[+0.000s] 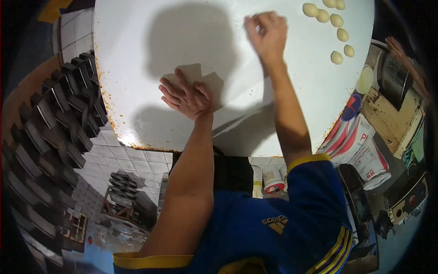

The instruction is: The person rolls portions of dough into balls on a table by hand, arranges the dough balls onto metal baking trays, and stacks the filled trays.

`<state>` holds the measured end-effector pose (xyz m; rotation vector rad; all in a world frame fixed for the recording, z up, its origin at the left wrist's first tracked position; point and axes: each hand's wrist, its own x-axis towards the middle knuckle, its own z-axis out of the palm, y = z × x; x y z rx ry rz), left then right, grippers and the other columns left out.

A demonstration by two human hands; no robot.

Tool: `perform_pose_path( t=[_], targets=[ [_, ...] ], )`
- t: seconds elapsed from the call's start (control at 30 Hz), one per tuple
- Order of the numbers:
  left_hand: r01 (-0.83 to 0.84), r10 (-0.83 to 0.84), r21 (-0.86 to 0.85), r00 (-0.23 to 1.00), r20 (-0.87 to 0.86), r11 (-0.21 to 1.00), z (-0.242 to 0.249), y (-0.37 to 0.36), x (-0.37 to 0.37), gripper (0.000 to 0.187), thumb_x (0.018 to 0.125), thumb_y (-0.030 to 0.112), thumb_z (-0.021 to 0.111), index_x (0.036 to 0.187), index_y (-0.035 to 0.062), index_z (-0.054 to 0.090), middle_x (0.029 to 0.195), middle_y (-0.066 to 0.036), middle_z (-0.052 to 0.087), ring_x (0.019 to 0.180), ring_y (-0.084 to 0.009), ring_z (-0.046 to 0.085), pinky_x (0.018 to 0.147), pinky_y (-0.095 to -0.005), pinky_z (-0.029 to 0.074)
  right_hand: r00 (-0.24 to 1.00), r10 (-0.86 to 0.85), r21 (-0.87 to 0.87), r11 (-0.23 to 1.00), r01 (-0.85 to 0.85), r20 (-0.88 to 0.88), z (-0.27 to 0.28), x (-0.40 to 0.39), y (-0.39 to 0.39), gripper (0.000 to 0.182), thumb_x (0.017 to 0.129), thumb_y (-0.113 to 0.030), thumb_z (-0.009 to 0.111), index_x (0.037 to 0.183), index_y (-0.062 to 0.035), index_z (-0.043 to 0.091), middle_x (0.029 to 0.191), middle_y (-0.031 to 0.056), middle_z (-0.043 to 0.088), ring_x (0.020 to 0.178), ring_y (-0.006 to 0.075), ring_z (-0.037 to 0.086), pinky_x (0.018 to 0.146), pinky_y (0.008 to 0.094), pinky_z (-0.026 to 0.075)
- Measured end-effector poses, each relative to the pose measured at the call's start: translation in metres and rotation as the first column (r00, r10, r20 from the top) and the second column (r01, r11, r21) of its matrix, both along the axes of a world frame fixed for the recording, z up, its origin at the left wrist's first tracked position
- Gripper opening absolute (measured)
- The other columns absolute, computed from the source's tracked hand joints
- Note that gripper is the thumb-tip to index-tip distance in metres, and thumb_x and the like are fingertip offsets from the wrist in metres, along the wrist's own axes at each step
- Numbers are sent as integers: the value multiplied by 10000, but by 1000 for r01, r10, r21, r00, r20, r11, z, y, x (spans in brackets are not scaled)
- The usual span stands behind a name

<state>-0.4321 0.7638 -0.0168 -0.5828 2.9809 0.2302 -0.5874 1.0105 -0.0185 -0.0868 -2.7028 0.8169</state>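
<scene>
My left hand point(188, 97) is over the white table point(255, 114), palm down, with its fingers spread and slightly bent. Nothing shows between those fingers, and the surface under the palm is hidden. Farther forward and to the right, my right hand point(269, 34) is closed, its fingers curled toward the thumb and slightly blurred. Whatever it may hold is too hidden to name. Several small pale dough balls point(336, 20) lie on the table to the right of my right hand, apart from it.
Rows of stacked dark metal pans point(54, 118) stand at the left. Rust marks the table's edge. At the right are red-and-white sacks point(360, 146), a wooden board point(392, 121) and another person's hand point(396, 49). A white tub point(273, 180) is below the near edge.
</scene>
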Motion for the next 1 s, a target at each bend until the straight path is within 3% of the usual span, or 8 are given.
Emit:
perform_pose_path(
  t=[0.17, 0.3, 0.43, 0.63, 0.7, 0.77, 0.8, 1.0],
  targets=[
    [13, -13, 16, 1000, -12, 1000, 3, 1, -7, 783, 1018, 463, 443, 1768, 247, 376, 1840, -248, 167, 1684, -513, 155, 1342, -723, 136, 993, 84, 29, 996, -82, -77, -2, 49, 28, 158, 893, -199, 882, 824, -153, 748, 914, 8, 690, 946, 284, 607, 858, 455, 468],
    [9, -9, -29, 1000, -7, 1000, 1, 2, -5, 798, 1016, 424, 468, 1781, 236, 338, 1837, -252, 160, 1686, -509, 146, 1344, -719, 132, 994, -83, 93, 992, 89, -66, 8, -3, 23, 205, 935, -281, 848, 815, -147, 751, 900, 22, 696, 933, 310, 610, 839, 455, 459],
    [36, -35, -69, 999, 11, 997, 3, 1, -5, 813, 1019, 398, 491, 1789, 216, 305, 1833, -254, 159, 1685, -496, 153, 1349, -707, 128, 997, 50, -51, 997, -52, -51, 5, 44, 5, 223, 919, -270, 868, 803, -137, 732, 889, 29, 690, 930, 312, 606, 843, 484, 483],
    [28, -29, -85, 1000, -12, 996, 0, 2, -5, 796, 1033, 402, 487, 1783, 194, 319, 1828, -255, 172, 1675, -506, 182, 1327, -723, 172, 984, -85, 109, 989, 103, -156, 0, -11, 47, 259, 919, -289, 853, 766, -125, 725, 850, 29, 668, 866, 302, 590, 807, 459, 453],
    [42, -45, -88, 999, -30, 995, -2, 1, -3, 788, 1041, 401, 479, 1784, 195, 314, 1829, -256, 171, 1674, -507, 185, 1324, -724, 176, 999, -53, 5, 999, 53, -7, 8, -8, 26, 276, 909, -295, 860, 762, -114, 711, 881, 29, 675, 888, 314, 594, 807, 454, 458],
    [61, -66, -90, 996, -54, 994, -4, 0, -4, 781, 1050, 400, 470, 1786, 196, 309, 1829, -257, 170, 1672, -508, 187, 1322, -724, 180, 999, -13, -112, 994, 9, -40, 15, 13, 16, 213, 891, -266, 876, 852, -105, 742, 982, 46, 689, 969, 322, 611, 871, 443, 494],
    [50, -55, -86, 997, -51, 995, -4, 0, -3, 776, 1036, 387, 477, 1774, 186, 347, 1835, -260, 165, 1677, -507, 178, 1327, -725, 165, 1000, -8, -206, 979, 8, 2, 22, 26, 21, 221, 881, -219, 879, 1052, -116, 786, 1120, 71, 684, 1085, 324, 611, 973, 447, 528],
    [36, -37, -45, 999, -11, 998, -5, -2, -1, 770, 1051, 451, 444, 1770, 183, 371, 1840, -265, 159, 1692, -493, 146, 1333, -724, 155, 959, 21, -278, 959, 62, 284, 66, 53, 58, 420, 894, -200, 866, 1304, -174, 782, 1225, 103, 683, 1119, 313, 647, 989, 431, 574]
  ],
)
